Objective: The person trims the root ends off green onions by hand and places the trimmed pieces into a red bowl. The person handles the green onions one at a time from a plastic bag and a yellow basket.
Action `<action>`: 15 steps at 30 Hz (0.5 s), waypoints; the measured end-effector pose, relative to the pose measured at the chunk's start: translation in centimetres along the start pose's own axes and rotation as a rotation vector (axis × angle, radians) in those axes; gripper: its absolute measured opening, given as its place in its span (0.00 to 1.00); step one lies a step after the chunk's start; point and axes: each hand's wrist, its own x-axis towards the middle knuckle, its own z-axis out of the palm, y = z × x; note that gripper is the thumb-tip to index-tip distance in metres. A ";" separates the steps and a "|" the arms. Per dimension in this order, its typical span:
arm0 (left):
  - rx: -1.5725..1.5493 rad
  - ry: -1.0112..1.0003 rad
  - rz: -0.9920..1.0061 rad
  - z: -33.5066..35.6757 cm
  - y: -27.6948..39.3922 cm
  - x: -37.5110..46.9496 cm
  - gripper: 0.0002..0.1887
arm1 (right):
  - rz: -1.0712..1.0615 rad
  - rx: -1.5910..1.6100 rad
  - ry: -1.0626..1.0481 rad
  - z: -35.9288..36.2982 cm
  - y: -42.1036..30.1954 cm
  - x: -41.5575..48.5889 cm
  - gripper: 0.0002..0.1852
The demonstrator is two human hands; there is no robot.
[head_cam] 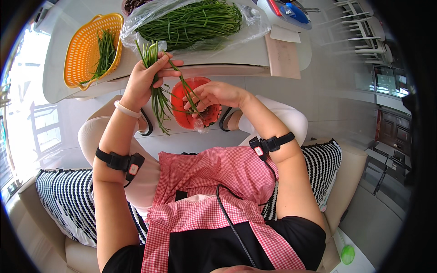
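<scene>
My left hand (146, 76) holds a small bunch of green garlic chives (160, 102), whose leaves hang down below the palm. A few separate stalks (184, 83) slant from its fingertips toward my right hand (215, 97), whose fingers are around their lower ends. That hand is above a red plastic bin (181, 116) on the floor, with dark scraps and some clear plastic in it. Beyond both hands, a large pile of chives (194, 22) lies in an open clear plastic bag (252, 25) on the table. More chives (106, 53) lie in a yellow plastic basket (80, 41).
The pale table (56, 82) curves across the far side. A white container with a blue item (297, 13) stands at its right, near a beige board (281, 58). A bowl of dark brown pieces (135, 5) is behind the bag. My knees flank the bin.
</scene>
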 end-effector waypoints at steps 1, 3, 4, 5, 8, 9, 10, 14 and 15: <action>-0.004 0.008 0.007 -0.1 0.1 0.0 0.12 | -0.015 0.017 0.000 0.0 0.0 -0.1 0.24; -0.013 0.021 0.027 -0.3 0.2 0.0 0.12 | -0.042 0.041 0.006 -0.2 -0.1 -0.2 0.24; -0.016 0.032 0.036 -0.3 0.2 0.0 0.12 | -0.053 0.051 0.014 -0.3 -0.1 -0.3 0.23; -0.027 0.046 0.048 -0.4 0.2 0.0 0.12 | -0.065 0.059 0.024 -0.4 -0.1 -0.4 0.23; -0.053 0.113 0.097 -0.6 0.4 0.0 0.11 | -0.107 0.079 -0.018 -1.0 -0.3 -1.0 0.23; -0.063 0.139 0.121 -0.6 0.5 0.0 0.10 | -0.119 0.087 -0.042 -1.2 -0.4 -1.2 0.23; -0.072 0.167 0.143 -0.7 0.6 0.0 0.10 | -0.112 0.048 -0.039 -1.3 -0.5 -1.2 0.22; -0.089 0.213 0.243 -1.1 1.1 0.1 0.09 | -0.055 -0.070 -0.049 -1.5 -0.3 -1.2 0.20; -0.086 0.210 0.244 -1.1 1.2 0.1 0.09 | -0.036 -0.092 -0.058 -1.6 -0.2 -1.2 0.20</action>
